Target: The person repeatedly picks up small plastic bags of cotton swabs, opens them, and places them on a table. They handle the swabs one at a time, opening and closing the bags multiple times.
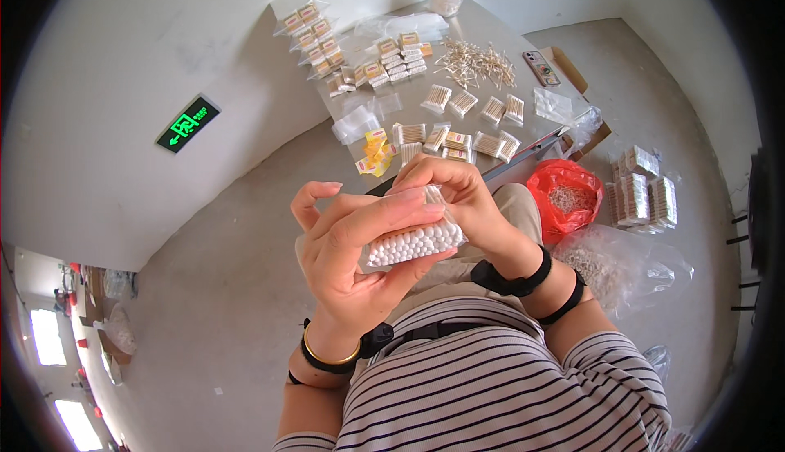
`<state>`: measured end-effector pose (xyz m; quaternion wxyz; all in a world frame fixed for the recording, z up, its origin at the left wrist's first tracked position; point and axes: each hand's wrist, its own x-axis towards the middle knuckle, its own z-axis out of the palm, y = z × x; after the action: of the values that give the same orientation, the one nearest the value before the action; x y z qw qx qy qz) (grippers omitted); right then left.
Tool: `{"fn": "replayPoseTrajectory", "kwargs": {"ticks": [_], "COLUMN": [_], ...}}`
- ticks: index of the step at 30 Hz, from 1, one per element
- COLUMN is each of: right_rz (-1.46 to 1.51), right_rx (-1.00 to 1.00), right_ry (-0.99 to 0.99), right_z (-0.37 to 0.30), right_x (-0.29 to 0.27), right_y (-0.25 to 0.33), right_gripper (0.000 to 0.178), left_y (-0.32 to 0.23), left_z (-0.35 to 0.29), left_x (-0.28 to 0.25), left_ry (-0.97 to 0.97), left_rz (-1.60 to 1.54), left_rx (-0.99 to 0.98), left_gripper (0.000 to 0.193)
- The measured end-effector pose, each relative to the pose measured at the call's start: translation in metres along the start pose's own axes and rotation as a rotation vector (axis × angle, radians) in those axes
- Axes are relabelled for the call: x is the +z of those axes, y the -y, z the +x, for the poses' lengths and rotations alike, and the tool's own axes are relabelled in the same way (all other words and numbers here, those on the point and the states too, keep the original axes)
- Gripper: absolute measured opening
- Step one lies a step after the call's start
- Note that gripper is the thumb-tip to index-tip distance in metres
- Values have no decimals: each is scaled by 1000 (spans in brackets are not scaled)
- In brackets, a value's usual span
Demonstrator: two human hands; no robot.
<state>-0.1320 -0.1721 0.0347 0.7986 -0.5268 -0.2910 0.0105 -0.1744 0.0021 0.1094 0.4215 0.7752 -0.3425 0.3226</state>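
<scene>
Close in front of me, a clear-wrapped pack of cotton swabs [415,243] is held up with its white tips facing me. My left hand [347,235] grips it, thumb below and fingers across the top. At the pack's far right end, my right hand [446,190] has its fingers bent against the wrapper; exactly what those fingertips pinch is partly hidden. Beyond my hands, yellow and white paper labels [376,154] lie at the table's near corner, beside several bagged swab packs [488,143].
The grey table [482,35] carries a loose swab pile [477,64], stacked packs [392,60], clear bags [356,125] and a phone [540,68]. On the floor at right are a red bag of swabs [564,199], a clear bag [613,268] and bundled packs [644,194].
</scene>
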Motion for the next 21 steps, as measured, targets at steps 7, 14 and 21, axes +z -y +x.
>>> {"fn": "replayPoseTrajectory", "kwargs": {"ticks": [7,14,21], "right_rz": [35,33,11], "right_rx": [25,26,39], "right_ry": [-2,6,45], "right_z": [-1,0,0], "right_x": [2,4,6], "right_y": [-1,-4,-3], "right_gripper": [19,17,14], "left_y": [0,2,2], "left_z": [-1,-3,-3], "left_x": [0,0,-7], "left_ry": [-19,-41,19], "left_rz": [-11,-19,29], "left_rx": [-13,-15,-17], "left_gripper": [49,48,50]}}
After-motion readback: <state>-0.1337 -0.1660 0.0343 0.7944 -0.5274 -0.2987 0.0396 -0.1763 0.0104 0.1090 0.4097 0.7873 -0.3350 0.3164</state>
